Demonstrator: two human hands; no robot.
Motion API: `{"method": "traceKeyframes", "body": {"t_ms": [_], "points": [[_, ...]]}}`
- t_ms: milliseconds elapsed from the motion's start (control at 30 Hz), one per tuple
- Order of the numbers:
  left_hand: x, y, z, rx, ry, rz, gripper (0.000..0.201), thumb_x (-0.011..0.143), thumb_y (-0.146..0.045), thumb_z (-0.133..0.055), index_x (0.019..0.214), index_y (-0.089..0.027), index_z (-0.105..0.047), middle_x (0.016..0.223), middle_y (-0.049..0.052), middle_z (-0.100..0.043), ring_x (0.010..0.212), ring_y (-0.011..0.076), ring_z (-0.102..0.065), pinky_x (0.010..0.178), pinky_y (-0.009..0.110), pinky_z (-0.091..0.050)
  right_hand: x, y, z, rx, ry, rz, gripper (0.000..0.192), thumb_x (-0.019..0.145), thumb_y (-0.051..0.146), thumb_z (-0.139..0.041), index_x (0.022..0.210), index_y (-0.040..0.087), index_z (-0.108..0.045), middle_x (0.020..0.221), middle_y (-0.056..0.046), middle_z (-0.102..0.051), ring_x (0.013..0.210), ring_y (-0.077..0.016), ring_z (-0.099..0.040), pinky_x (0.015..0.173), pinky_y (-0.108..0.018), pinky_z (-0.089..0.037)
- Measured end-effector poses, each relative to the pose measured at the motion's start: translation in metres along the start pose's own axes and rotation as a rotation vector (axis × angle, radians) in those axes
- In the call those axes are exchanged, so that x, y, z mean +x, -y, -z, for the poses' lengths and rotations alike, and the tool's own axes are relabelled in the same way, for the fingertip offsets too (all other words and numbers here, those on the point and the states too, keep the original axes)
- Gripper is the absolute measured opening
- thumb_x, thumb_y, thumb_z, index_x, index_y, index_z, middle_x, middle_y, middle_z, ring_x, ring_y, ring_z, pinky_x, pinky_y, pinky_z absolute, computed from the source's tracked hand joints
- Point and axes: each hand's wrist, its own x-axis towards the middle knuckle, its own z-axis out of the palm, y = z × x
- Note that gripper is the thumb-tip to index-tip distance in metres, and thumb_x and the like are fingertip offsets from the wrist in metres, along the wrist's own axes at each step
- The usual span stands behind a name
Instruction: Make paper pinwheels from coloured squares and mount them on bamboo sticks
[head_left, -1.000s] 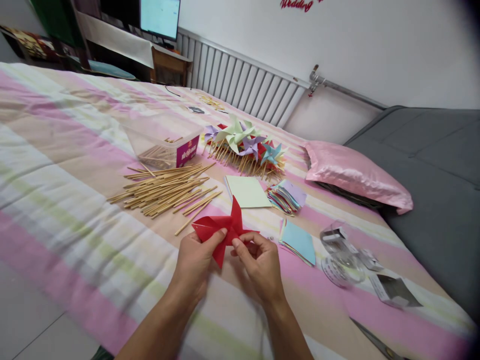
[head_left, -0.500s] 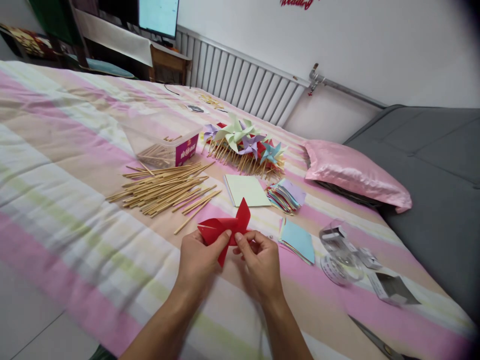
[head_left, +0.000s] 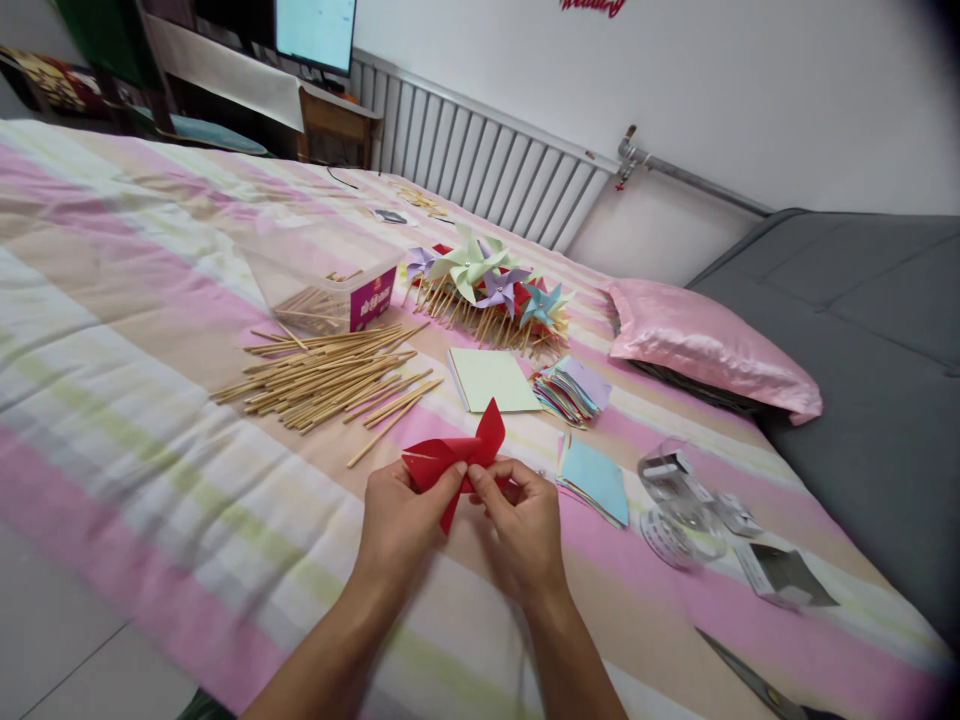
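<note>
Pinwheel [head_left: 457,458], red paper, sits pinched between our two hands just above the bed [head_left: 150,420]. Our left hand [head_left: 401,520] grips its left blades; our right hand [head_left: 525,525] pinches the centre, equally near. Sticks [head_left: 330,375] lie ahead, to the left.

Matt red paper pinwheel [head_left: 457,462] crisp between my fingers, over a soft striped cloth bedspread [head_left: 150,330] that looks slightly fuzzy. Pale, dry wooden sticks [head_left: 330,378] lie beside a clear glossy plastic box [head_left: 330,285]. That pink pillow [head_left: 709,350] shines like satin; the radiator [head_left: 487,180] is smooth painted metal.
</note>
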Motion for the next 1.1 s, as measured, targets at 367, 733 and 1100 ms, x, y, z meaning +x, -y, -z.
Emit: {"method": "traceKeyframes", "body": {"t_ms": [367,733,1100], "points": [[0.0017,0.0024,0.0032,0.008,0.063,-0.013,0.022,0.065,-0.031,-0.074,0.081,-0.015,-0.074,0.074,0.004,-0.073,0.066,0.0143,-0.063,0.059,0.019,-0.046,0.0015,0.0029,0.0035,0.038,0.004,-0.053,0.022,0.069,0.035,-0.070,0.057,0.017,-0.067,0.072,-0.003,-0.063,0.059,-0.0128,-0.055,0.053,-0.025,-0.040],[0.0029,0.0023,0.0051,0.032,0.127,-0.051,0.022,0.070,-0.030,-0.069,0.085,-0.015,-0.074,0.075,0.004,-0.073,0.072,0.0155,-0.065,0.063,0.020,-0.047,0.0020,0.0020,0.0049,0.018,0.029,-0.044,0.022,0.069,0.035,-0.072,0.058,0.017,-0.068,0.071,-0.002,-0.061,0.067,-0.0142,-0.056,0.061,-0.025,-0.041],[0.0050,0.0004,0.0033,-0.165,-0.037,0.115,0.019,0.063,-0.025,-0.073,0.074,-0.011,-0.067,0.068,0.003,-0.069,0.061,0.0128,-0.060,0.060,0.021,-0.046,-0.0024,0.0013,0.0012,0.050,0.034,0.007,0.023,0.070,0.036,-0.072,0.067,0.016,-0.063,0.094,-0.007,-0.064,0.073,-0.0161,-0.062,0.066,-0.028,-0.046]]}}
